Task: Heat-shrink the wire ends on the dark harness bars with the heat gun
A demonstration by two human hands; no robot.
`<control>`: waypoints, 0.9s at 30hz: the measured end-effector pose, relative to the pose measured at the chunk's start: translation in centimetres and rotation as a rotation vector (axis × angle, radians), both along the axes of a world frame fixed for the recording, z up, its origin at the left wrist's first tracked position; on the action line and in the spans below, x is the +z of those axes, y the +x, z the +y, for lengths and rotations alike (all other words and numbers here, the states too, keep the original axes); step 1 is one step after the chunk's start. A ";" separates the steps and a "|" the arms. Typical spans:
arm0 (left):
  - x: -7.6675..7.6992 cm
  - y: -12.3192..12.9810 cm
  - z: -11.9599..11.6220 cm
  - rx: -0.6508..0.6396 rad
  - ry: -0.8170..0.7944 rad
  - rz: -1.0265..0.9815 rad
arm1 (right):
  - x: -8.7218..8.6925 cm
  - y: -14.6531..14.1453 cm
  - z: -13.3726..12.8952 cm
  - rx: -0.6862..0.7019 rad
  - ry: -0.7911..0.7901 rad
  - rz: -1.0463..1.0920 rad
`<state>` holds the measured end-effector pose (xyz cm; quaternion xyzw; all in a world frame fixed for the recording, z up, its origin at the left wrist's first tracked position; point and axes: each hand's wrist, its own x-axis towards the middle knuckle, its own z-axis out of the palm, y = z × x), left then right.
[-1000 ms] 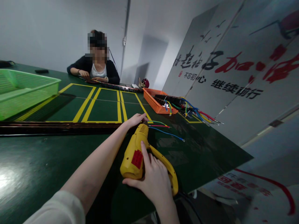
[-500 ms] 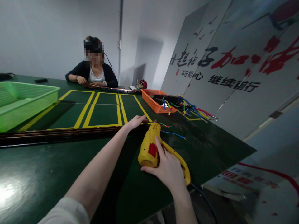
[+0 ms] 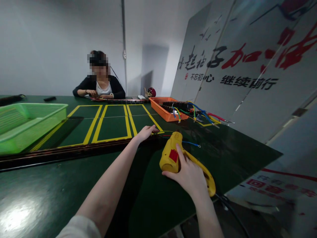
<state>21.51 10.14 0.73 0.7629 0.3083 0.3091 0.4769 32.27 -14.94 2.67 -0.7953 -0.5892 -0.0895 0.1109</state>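
Observation:
My right hand is wrapped around a yellow heat gun with a red label, held above the table. Its nozzle end points away from me, and a black cable trails from the handle past the table edge. Near the end of a long dark strip, my left hand has its fingers closed at thin wires, partly hidden by the fingers. A red wire comes out beside that hand. Past the heat gun lies a blue wire with a ring terminal.
A green basket stands at the left. Farther back, an orange basket holds dark strips with coloured wires overhanging its side. Yellow tape marks rectangles on the green table. Across it, a person handles another strip.
The heat gun in my right hand has shifted right in view, away from my left hand. My left hand stays at the strip's end. The camera view has tilted slightly.

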 end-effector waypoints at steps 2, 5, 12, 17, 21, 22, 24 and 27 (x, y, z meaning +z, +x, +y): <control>-0.2 0.0 0.0 0.025 0.064 0.029 | 0.0 -0.1 0.0 0.003 0.001 0.002; -0.2 0.2 -0.3 0.089 0.256 0.125 | -0.1 -0.6 -0.3 0.017 0.006 0.010; 0.2 -0.2 -2.3 0.215 0.518 0.143 | -0.3 -3.1 -1.5 0.132 -0.005 0.074; -0.7 -4.5 -3.7 0.331 0.787 0.146 | -0.4 -5.1 -2.2 0.255 -0.022 0.130; -1.6 -9.9 -5.0 0.396 0.929 0.225 | -0.5 -6.5 -2.7 0.351 -0.041 0.166; -1.7 -11.2 -5.5 0.407 0.946 0.248 | -0.6 -6.8 -2.8 0.374 -0.052 0.173; -1.9 -13.8 -6.5 0.420 0.961 0.289 | -0.7 -7.5 -3.1 0.418 -0.074 0.185; -1.8 -17.3 -8.1 0.415 0.944 0.331 | -0.8 -8.5 -3.6 0.481 -0.090 0.197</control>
